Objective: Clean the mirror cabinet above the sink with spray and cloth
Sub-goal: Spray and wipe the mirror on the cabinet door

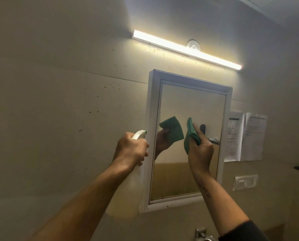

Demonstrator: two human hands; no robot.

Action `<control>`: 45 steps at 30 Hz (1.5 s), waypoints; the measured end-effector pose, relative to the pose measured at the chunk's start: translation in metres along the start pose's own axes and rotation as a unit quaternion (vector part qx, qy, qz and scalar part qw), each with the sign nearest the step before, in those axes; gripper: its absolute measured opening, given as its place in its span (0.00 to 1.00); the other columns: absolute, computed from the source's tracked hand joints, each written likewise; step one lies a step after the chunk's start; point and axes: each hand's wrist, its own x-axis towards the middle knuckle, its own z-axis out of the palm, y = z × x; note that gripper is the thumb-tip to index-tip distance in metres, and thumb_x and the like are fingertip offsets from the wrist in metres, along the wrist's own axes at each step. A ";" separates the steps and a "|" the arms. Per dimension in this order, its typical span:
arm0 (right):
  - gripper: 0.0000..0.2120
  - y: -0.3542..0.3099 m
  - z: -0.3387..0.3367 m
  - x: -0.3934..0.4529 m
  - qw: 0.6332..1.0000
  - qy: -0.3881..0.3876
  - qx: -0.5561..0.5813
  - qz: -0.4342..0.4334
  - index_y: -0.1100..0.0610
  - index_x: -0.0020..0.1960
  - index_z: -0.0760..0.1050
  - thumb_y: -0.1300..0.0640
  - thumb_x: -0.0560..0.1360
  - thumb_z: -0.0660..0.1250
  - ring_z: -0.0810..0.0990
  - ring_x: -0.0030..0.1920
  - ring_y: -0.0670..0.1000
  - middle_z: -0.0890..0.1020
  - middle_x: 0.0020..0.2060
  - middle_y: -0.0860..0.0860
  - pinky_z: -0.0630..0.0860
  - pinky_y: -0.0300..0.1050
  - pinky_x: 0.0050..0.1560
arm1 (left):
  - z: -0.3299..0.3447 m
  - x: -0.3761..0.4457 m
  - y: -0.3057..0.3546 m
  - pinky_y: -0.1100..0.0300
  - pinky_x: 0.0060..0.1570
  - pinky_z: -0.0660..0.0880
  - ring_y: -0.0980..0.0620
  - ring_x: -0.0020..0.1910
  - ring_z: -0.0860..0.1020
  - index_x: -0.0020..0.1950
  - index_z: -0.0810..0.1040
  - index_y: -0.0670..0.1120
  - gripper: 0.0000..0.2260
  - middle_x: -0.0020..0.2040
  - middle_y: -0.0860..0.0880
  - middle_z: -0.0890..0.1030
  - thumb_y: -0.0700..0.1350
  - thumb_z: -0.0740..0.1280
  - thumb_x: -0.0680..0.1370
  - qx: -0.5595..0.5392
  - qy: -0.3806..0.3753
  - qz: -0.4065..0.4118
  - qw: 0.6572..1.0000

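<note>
The left hand point(130, 150) grips a white spray bottle point(126, 193) holding pale yellowish liquid, just beside the mirror cabinet point(152, 136). The right hand point(201, 152) pinches a green cloth point(189, 134) against the glass.

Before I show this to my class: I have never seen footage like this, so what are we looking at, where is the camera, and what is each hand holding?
There is one picture, taken by a camera worn on a person's head, looking at a bathroom wall. No machine is involved, only two bare hands. The left hand grips a spray bottle beside the mirror cabinet. The right hand holds a green cloth up at the mirror glass, which reflects it. A lit tube light hangs above, and papers are stuck to the wall.
</note>
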 end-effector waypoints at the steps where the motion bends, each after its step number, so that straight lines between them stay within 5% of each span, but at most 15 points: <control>1: 0.19 -0.003 0.002 0.004 1.000 0.001 0.000 -0.003 0.52 0.69 0.72 0.60 0.79 0.64 0.79 0.60 0.48 0.80 0.63 0.52 0.81 0.49 0.56 | 0.000 0.004 0.005 0.58 0.30 0.72 0.49 0.33 0.78 0.52 0.78 0.42 0.06 0.39 0.43 0.81 0.40 0.63 0.80 0.002 0.004 0.004 1.000; 4: 0.19 -0.016 0.008 0.021 0.999 0.005 -0.012 -0.041 0.53 0.70 0.72 0.58 0.79 0.65 0.78 0.61 0.50 0.80 0.63 0.51 0.81 0.50 0.55 | -0.002 0.017 0.018 0.58 0.31 0.74 0.49 0.39 0.81 0.55 0.76 0.44 0.05 0.43 0.43 0.82 0.41 0.63 0.80 0.008 0.007 0.012 1.000; 7: 0.20 -0.031 0.016 0.045 0.995 0.017 -0.032 -0.089 0.55 0.70 0.72 0.61 0.78 0.67 0.77 0.62 0.47 0.79 0.64 0.51 0.81 0.41 0.53 | -0.005 0.036 0.033 0.54 0.34 0.80 0.45 0.46 0.83 0.57 0.77 0.43 0.08 0.47 0.43 0.84 0.40 0.64 0.79 0.006 0.007 0.014 1.000; 11: 0.18 -0.054 0.031 0.075 0.989 0.015 -0.045 -0.140 0.56 0.68 0.74 0.61 0.78 0.67 0.77 0.60 0.43 0.80 0.62 0.50 0.78 0.34 0.54 | -0.012 0.061 0.072 0.52 0.36 0.82 0.46 0.44 0.83 0.47 0.79 0.42 0.07 0.46 0.42 0.84 0.40 0.63 0.81 -0.007 0.007 0.044 0.999; 15: 0.16 -0.077 0.055 0.096 0.983 -0.008 -0.049 -0.176 0.57 0.67 0.75 0.60 0.80 0.66 0.80 0.60 0.48 0.80 0.62 0.50 0.80 0.39 0.53 | -0.026 0.078 0.107 0.58 0.29 0.75 0.47 0.34 0.80 0.55 0.77 0.36 0.10 0.43 0.43 0.82 0.41 0.60 0.82 -0.017 0.030 0.074 0.997; 19: 0.15 -0.095 0.091 0.127 0.965 -0.039 -0.085 -0.244 0.58 0.67 0.76 0.59 0.81 0.64 0.79 0.62 0.51 0.80 0.63 0.53 0.80 0.48 0.58 | -0.038 0.074 0.099 0.54 0.37 0.80 0.46 0.38 0.81 0.52 0.77 0.38 0.06 0.41 0.42 0.82 0.40 0.64 0.81 0.030 0.053 0.074 0.995; 24: 0.18 -0.108 0.135 0.139 0.898 -0.118 -0.266 -0.330 0.57 0.70 0.73 0.64 0.81 0.60 0.63 0.75 0.55 0.70 0.72 0.53 0.60 0.56 0.74 | -0.046 0.065 0.065 0.58 0.31 0.75 0.47 0.41 0.84 0.60 0.78 0.39 0.12 0.43 0.43 0.85 0.40 0.65 0.78 -0.020 0.050 0.027 0.998; 27: 0.20 -0.104 0.139 0.125 0.883 -0.106 -0.306 -0.339 0.58 0.72 0.70 0.67 0.81 0.58 0.61 0.75 0.58 0.68 0.73 0.53 0.67 0.62 0.70 | -0.052 0.060 0.055 0.59 0.31 0.74 0.48 0.41 0.84 0.61 0.79 0.39 0.13 0.43 0.43 0.85 0.39 0.65 0.78 -0.026 0.055 0.017 0.998; 33: 0.14 -0.059 0.120 0.067 0.838 -0.130 -0.345 -0.402 0.60 0.63 0.78 0.64 0.79 0.64 0.67 0.73 0.57 0.73 0.70 0.53 0.79 0.57 0.58 | -0.059 0.049 0.044 0.60 0.29 0.74 0.49 0.39 0.84 0.48 0.81 0.42 0.08 0.40 0.45 0.85 0.39 0.62 0.80 -0.010 0.075 0.026 0.997; 38: 0.16 -0.015 0.098 -0.006 0.826 -0.161 -0.365 -0.397 0.61 0.63 0.78 0.62 0.75 0.70 0.66 0.73 0.58 0.74 0.68 0.56 0.67 0.56 0.64 | -0.056 0.036 0.030 0.60 0.31 0.74 0.49 0.38 0.83 0.43 0.80 0.43 0.08 0.38 0.45 0.85 0.37 0.61 0.78 -0.019 0.076 0.005 0.997; 45: 0.18 0.035 0.072 -0.095 0.846 -0.216 -0.344 -0.345 0.60 0.66 0.75 0.60 0.77 0.62 0.64 0.74 0.56 0.72 0.70 0.55 0.68 0.56 0.65 | -0.047 0.011 -0.004 0.58 0.34 0.74 0.47 0.41 0.83 0.44 0.81 0.42 0.08 0.40 0.44 0.85 0.35 0.62 0.75 -0.023 0.056 -0.032 0.998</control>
